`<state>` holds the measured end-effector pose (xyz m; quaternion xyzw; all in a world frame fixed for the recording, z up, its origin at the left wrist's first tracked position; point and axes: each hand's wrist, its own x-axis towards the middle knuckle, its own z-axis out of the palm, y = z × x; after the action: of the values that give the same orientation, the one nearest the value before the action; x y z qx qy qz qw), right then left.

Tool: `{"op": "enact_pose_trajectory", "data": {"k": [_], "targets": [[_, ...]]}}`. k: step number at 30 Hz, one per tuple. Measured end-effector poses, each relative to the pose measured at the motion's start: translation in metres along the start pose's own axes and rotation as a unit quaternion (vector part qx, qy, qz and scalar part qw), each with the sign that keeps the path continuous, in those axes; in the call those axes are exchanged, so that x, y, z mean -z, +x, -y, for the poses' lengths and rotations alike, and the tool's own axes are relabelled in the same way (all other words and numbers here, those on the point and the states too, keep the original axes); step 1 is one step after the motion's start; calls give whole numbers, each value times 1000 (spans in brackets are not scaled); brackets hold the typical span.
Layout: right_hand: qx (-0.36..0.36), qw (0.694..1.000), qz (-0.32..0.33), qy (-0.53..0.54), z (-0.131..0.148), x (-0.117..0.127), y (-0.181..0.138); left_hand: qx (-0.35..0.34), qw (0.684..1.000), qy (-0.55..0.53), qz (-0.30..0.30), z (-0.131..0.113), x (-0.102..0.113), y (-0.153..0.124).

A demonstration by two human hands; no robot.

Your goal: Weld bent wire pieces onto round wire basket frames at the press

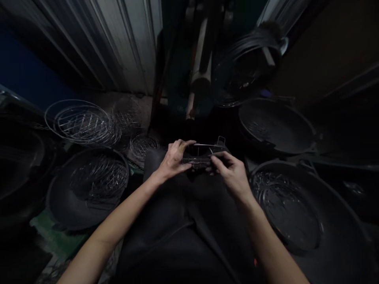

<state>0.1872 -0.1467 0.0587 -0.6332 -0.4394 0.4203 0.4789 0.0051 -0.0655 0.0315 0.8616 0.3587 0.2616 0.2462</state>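
Left forearm point(118, 223) and right forearm point(268, 244) bare from wrist to frame edge; left hand point(173, 159) and right hand point(231, 175) bare, fingers point(220, 158) slim. Matte charcoal-black garment point(177, 240) over lap, long creases running diagonally downward. Tiny orange speck point(255, 262) near garment's right edge, too small to identify.

Corrugated metal wall point(124, 43) in dim light
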Motion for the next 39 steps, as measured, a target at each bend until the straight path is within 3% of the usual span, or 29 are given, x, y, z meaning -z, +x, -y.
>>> {"op": "enact_pose_trajectory", "data": {"k": [6, 11, 23, 39], "targets": [[63, 990, -46, -116, -6, -23, 30, 7, 999, -15, -30, 16, 1, 6], [77, 985, -38, -152, -5, -32, 42, 6, 998, -23, -56, 31, -3, 12], [130, 982, -53, -125, -16, -45, 74, -7, 994, -10, -112, 55, -8, 27], [157, 981, -60, -99, -16, -54, 98, 0, 991, -2, -131, 70, -5, 47]]}}
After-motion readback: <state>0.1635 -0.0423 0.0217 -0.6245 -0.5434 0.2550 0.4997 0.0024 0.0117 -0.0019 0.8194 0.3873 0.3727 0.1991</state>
